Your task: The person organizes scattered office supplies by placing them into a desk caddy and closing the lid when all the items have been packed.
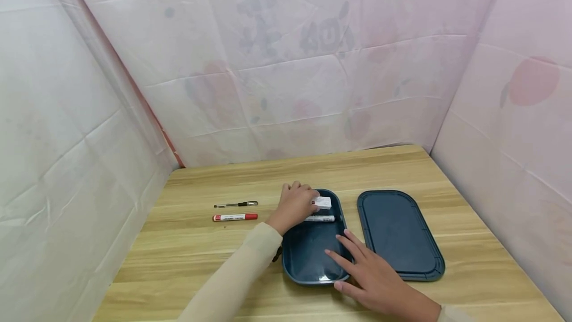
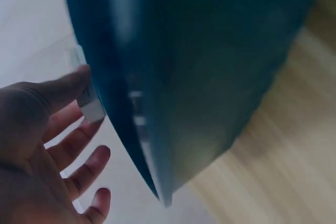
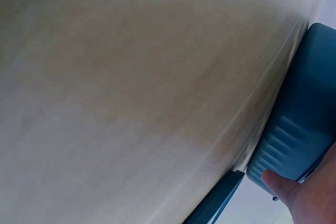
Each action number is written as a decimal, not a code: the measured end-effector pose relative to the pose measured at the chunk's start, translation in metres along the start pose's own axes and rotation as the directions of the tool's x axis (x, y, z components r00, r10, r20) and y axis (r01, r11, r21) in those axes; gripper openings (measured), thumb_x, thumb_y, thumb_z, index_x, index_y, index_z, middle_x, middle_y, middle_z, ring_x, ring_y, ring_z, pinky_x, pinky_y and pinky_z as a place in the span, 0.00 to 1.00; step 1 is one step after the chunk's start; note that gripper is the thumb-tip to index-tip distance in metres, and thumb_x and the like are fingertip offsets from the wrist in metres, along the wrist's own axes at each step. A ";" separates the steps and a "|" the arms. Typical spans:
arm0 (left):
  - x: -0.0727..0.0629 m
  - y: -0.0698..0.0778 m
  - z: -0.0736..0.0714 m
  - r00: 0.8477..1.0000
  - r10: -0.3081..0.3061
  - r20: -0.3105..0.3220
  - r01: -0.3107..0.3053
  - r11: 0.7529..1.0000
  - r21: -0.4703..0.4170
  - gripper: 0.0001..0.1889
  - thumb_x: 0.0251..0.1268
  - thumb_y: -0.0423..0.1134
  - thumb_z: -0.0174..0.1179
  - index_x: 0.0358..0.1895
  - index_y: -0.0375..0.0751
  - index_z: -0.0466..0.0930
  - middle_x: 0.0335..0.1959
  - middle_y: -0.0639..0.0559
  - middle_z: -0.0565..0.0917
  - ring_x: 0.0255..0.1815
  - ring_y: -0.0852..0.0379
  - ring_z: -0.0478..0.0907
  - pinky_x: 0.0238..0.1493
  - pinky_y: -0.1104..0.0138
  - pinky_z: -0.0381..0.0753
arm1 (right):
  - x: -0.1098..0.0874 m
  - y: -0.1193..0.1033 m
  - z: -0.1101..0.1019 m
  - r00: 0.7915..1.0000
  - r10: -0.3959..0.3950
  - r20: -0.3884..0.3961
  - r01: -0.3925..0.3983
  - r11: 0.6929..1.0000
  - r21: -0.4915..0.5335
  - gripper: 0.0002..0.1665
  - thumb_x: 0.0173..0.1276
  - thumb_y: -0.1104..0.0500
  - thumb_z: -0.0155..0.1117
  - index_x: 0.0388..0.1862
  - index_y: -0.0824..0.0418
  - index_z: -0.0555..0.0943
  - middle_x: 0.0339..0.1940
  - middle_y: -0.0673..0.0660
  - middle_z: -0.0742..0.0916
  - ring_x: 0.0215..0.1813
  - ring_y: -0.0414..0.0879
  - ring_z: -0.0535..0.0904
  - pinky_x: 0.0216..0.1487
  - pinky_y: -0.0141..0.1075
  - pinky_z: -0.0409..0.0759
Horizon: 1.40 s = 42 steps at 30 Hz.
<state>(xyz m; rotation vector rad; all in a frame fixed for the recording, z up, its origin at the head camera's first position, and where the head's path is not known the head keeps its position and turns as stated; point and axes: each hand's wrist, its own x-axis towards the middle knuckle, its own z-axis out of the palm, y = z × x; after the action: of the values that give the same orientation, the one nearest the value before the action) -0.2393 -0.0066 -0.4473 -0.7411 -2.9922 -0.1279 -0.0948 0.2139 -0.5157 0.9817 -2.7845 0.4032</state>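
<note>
A dark blue plastic box (image 1: 313, 257) lies uncovered on the table, its cavity facing up. Over its far end, my left hand (image 1: 295, 206) pinches a small white block that looks like an eraser (image 1: 322, 202). The left wrist view shows thumb and forefinger on that eraser (image 2: 92, 109), the other fingers loosely bent. Inside the box, just nearer than the eraser, a white marker (image 1: 321, 218) lies crosswise, partly hidden by the left hand. My right hand (image 1: 368, 275) rests at the box's near right corner, fingers spread; its thumb (image 3: 278, 184) touches the box wall in the right wrist view.
Right of the box lies a flat dark blue lid (image 1: 399, 232). To its left are a clear pen (image 1: 236, 204) with a black grip and a red-capped marker (image 1: 234, 217), side by side on the wooden table (image 1: 187, 252). Pale printed cloth (image 1: 286, 88) hangs around the table.
</note>
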 end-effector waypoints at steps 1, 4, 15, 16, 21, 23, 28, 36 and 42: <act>0.001 0.001 0.001 1.000 -0.004 0.002 0.004 1.000 0.001 0.19 0.69 0.55 0.64 0.60 0.60 0.83 0.57 0.59 0.83 0.49 0.56 0.71 0.50 0.58 0.65 | 0.000 0.000 0.000 1.000 0.005 0.006 -0.005 1.000 0.007 0.36 0.74 0.30 0.49 0.78 0.35 0.64 0.80 0.55 0.65 0.83 0.50 0.47 0.59 0.53 0.79; 0.005 0.001 0.002 1.000 -0.012 0.009 0.012 1.000 0.012 0.19 0.69 0.55 0.64 0.60 0.60 0.83 0.56 0.59 0.84 0.47 0.56 0.71 0.48 0.59 0.64 | 0.000 0.000 -0.001 1.000 0.019 0.022 -0.019 1.000 0.022 0.36 0.74 0.29 0.49 0.78 0.35 0.63 0.81 0.54 0.65 0.84 0.48 0.45 0.60 0.54 0.79; 0.014 0.007 -0.004 0.998 -0.026 0.065 0.023 0.999 0.038 0.19 0.68 0.56 0.64 0.60 0.61 0.83 0.55 0.60 0.84 0.45 0.56 0.69 0.46 0.60 0.64 | 0.000 0.001 0.002 1.000 0.019 0.025 -0.020 0.998 0.052 0.36 0.74 0.29 0.49 0.78 0.35 0.63 0.81 0.54 0.64 0.84 0.51 0.46 0.57 0.53 0.80; 0.015 0.009 -0.003 0.997 -0.028 0.069 0.025 0.999 0.036 0.19 0.68 0.55 0.64 0.59 0.60 0.84 0.54 0.59 0.84 0.44 0.56 0.68 0.46 0.60 0.64 | 0.000 0.001 0.002 1.000 0.017 0.024 -0.019 0.998 0.054 0.36 0.74 0.29 0.49 0.78 0.35 0.64 0.81 0.55 0.64 0.84 0.51 0.46 0.57 0.53 0.80; 0.022 0.015 0.000 0.995 -0.041 0.086 0.036 0.998 0.059 0.16 0.69 0.54 0.64 0.56 0.59 0.85 0.49 0.59 0.85 0.43 0.56 0.69 0.46 0.59 0.66 | 0.000 0.001 0.002 1.000 0.013 0.013 -0.014 0.998 0.054 0.36 0.74 0.29 0.49 0.78 0.35 0.64 0.81 0.54 0.64 0.84 0.52 0.47 0.57 0.53 0.80; 0.024 0.017 0.001 0.994 -0.046 0.096 0.040 0.997 0.068 0.15 0.68 0.54 0.65 0.55 0.59 0.85 0.47 0.60 0.86 0.42 0.56 0.69 0.46 0.59 0.66 | 0.000 0.001 0.002 1.000 0.015 0.013 -0.015 0.999 0.051 0.36 0.74 0.29 0.49 0.78 0.35 0.64 0.81 0.54 0.64 0.84 0.51 0.47 0.57 0.53 0.80; 0.028 0.021 0.004 0.990 -0.063 0.130 0.054 0.996 0.076 0.13 0.67 0.53 0.66 0.51 0.58 0.87 0.44 0.60 0.87 0.40 0.56 0.70 0.44 0.60 0.65 | 0.000 0.001 0.001 1.000 0.003 -0.001 -0.003 0.999 0.035 0.36 0.75 0.30 0.50 0.78 0.36 0.65 0.81 0.55 0.64 0.84 0.52 0.48 0.56 0.52 0.81; 0.028 0.028 0.010 0.986 -0.067 0.155 0.044 0.988 0.145 0.10 0.67 0.53 0.66 0.46 0.56 0.87 0.40 0.59 0.88 0.42 0.55 0.75 0.50 0.57 0.70 | 0.000 0.001 0.002 1.000 -0.013 -0.018 0.013 1.000 0.004 0.36 0.75 0.30 0.50 0.78 0.36 0.65 0.80 0.55 0.66 0.83 0.52 0.48 0.55 0.51 0.82; 0.030 0.030 0.018 0.983 -0.049 0.176 0.012 0.978 0.208 0.08 0.70 0.52 0.63 0.44 0.58 0.87 0.42 0.59 0.88 0.48 0.53 0.77 0.57 0.54 0.73 | 0.000 0.001 0.003 1.000 -0.012 -0.002 0.012 1.000 0.000 0.36 0.75 0.30 0.48 0.78 0.36 0.64 0.80 0.55 0.65 0.84 0.51 0.46 0.55 0.53 0.81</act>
<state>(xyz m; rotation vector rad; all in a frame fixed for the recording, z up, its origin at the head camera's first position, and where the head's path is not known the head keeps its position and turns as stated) -0.2522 0.0358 -0.4608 -0.7188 -3.1205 0.2597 -0.0958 0.2140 -0.5184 0.9962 -2.7755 0.4022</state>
